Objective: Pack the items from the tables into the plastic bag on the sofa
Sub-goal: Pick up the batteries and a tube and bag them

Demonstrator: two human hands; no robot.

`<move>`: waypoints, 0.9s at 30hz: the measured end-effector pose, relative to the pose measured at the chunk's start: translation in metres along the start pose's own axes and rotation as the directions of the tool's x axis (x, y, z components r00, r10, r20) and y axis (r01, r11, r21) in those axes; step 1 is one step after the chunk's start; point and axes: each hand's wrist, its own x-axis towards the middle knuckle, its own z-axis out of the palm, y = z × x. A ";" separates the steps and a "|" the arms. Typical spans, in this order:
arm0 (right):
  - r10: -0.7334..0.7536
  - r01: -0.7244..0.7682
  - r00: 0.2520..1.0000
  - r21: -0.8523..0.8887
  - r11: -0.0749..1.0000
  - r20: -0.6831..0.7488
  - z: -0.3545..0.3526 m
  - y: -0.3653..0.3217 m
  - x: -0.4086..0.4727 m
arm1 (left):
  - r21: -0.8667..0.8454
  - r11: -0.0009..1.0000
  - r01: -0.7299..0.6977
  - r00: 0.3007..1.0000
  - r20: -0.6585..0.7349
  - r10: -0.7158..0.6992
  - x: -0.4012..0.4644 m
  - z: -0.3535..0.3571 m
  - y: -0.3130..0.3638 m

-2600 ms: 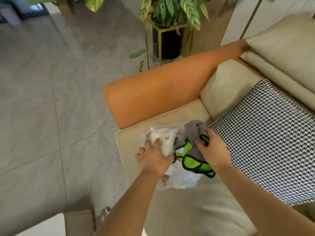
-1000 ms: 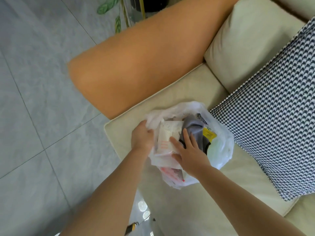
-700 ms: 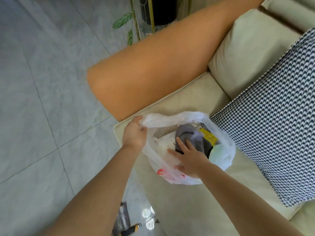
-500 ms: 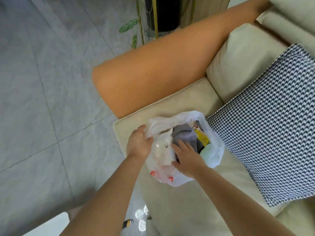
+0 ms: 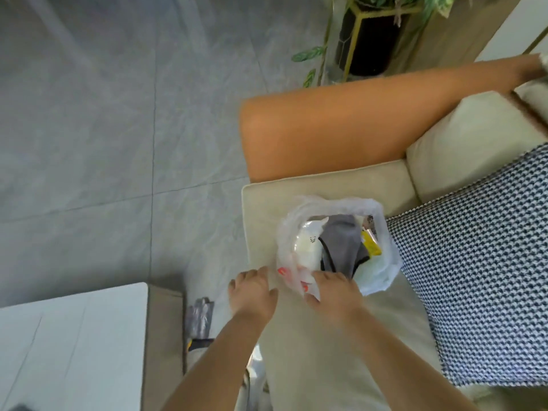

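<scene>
Grey tiled floor (image 5: 118, 120) on the left, cream sofa seat (image 5: 341, 336) on the right, seen from above.

Right hand (image 5: 333, 293) at the near rim of the plastic bag (image 5: 382, 271), palm down, fingers bent over the crumpled film with red print; looks like a loose hold on the rim, though hard to say for sure from this angle. Left hand (image 5: 252, 295) just beside the bag on its left, fingers relaxed and spread, holding nothing, lying over the front edge of the seat; cannot tell whether touching the cushion or hanging just above it. Small gap between left fingertips and the bag.

Bag upright on the seat near the front corner, mouth wide open. Inside: white soft packet (image 5: 308, 247) with a small dark mark on the left, grey cloth (image 5: 341, 247) with dark trim in the middle, yellow packet (image 5: 370, 247) to the right against the far wall of the bag.

Just right of the bag and touching it, black-and-white houndstooth cushion (image 5: 474, 262). Behind the bag, orange sofa armrest (image 5: 341, 126), with a cream back cushion (image 5: 462, 143) to its right. Beyond the armrest, black planter (image 5: 370, 40) in a gold frame with green leaves. Lower left, white table top (image 5: 74, 345); between it and the sofa, a blurred grey object (image 5: 200, 317) on the floor, not identifiable.
</scene>
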 end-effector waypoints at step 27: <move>-0.540 0.641 0.766 -0.343 0.687 0.348 0.168 -0.337 -0.168 | -0.418 0.697 0.583 0.809 0.212 -0.549 -0.286 0.140 -0.332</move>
